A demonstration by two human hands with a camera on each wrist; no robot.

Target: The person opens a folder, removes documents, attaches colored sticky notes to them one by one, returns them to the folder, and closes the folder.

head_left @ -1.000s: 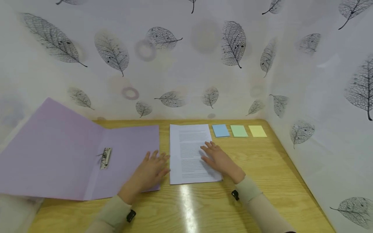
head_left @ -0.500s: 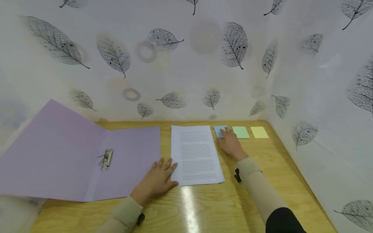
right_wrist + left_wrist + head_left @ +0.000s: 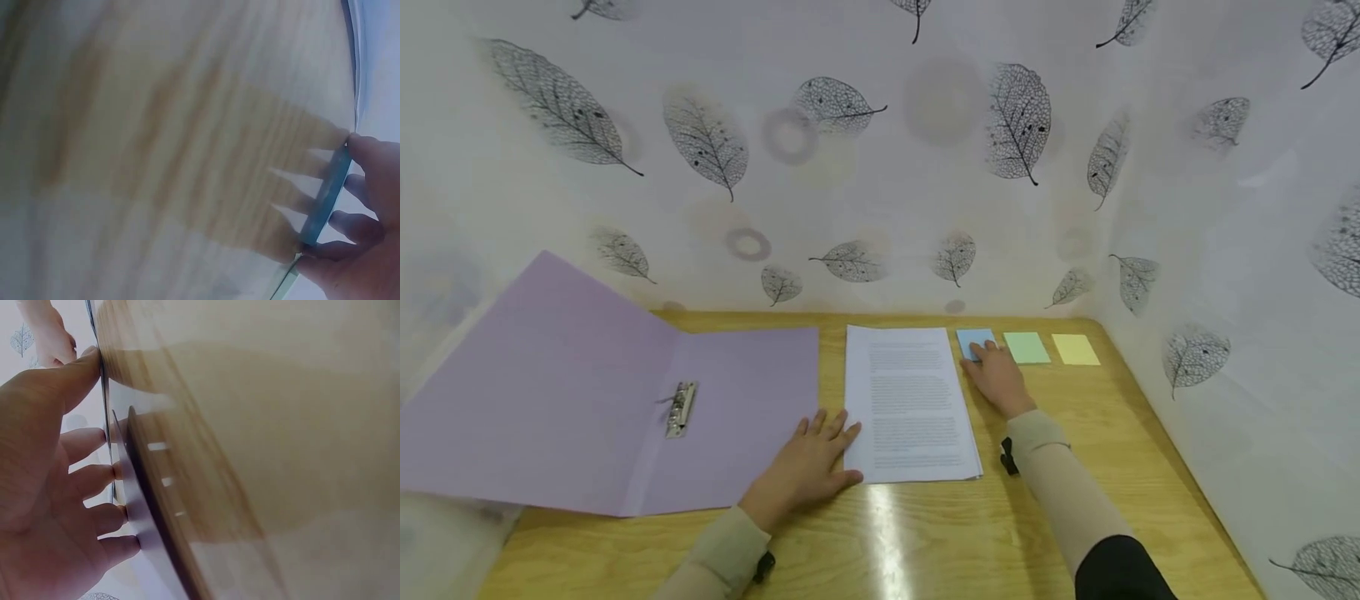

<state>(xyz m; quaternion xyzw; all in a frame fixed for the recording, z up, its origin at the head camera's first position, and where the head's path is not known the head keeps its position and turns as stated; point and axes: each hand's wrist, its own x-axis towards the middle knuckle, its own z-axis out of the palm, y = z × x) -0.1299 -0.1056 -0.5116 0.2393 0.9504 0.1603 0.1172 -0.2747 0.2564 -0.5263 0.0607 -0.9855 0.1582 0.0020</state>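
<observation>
My right hand (image 3: pixel 1003 385) is over the blue sticky note pad (image 3: pixel 967 340) at the back of the table, fingers bent onto it. In the right wrist view, the thumb is at one end of the blue pad's near edge (image 3: pixel 327 197) and the fingers hold it toward the other end. My left hand (image 3: pixel 805 463) lies with spread fingers between the open purple folder (image 3: pixel 752 375) and the stack of printed sheets (image 3: pixel 913 417). Its thumb and fingertips rest at the stack's left edge, its palm side over the folder's right edge.
A green sticky note pad (image 3: pixel 1027 347) and a yellow one (image 3: pixel 1076 350) lie right of the blue pad. A metal clip (image 3: pixel 681 409) is fixed inside the folder, whose cover stands raised at left. Leaf-patterned cloth walls (image 3: pixel 865 192) border the wooden table (image 3: pixel 1075 467).
My right hand has reached from above the sheets to the blue pad, and its fingers have bent onto it. My left hand has moved right and come down at the stack's edge.
</observation>
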